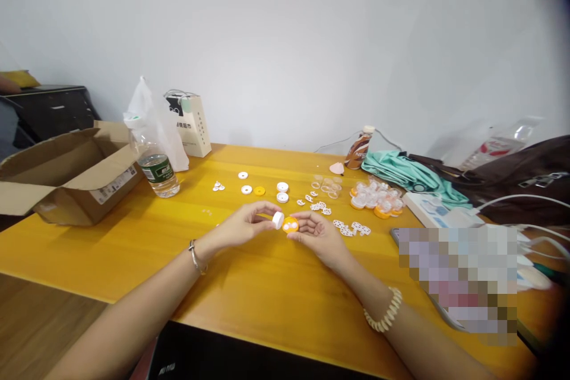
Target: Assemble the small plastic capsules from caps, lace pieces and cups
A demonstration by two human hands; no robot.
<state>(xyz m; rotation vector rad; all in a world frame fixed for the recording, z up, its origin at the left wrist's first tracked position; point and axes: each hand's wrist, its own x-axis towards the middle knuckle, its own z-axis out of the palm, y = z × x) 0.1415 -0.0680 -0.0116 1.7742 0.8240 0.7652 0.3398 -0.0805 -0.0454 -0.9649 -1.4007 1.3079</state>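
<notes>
Between thumb and fingers, my left hand (249, 224) grips a small white round cap (278, 220) by its edge. A yellow round cap (291, 225) with white pieces inside is pinched in my right hand (323, 236). The two caps are close together above the table, and I cannot tell whether they touch. Beyond my hands lie white discs (282, 196), a yellow disc (259, 190) and a white ring-like disc (243, 175). White perforated plastic pieces (342, 228) are spread beside my right hand.
Clear plastic cups (333, 186) and a pile of clear-and-orange parts (376, 197) sit at right. An open cardboard box (80, 184), a water bottle (155, 169) and a carton (192, 124) stand left. A brown-labelled bottle (360, 148), teal cloth (409, 175) and power strip (430, 211) lie right.
</notes>
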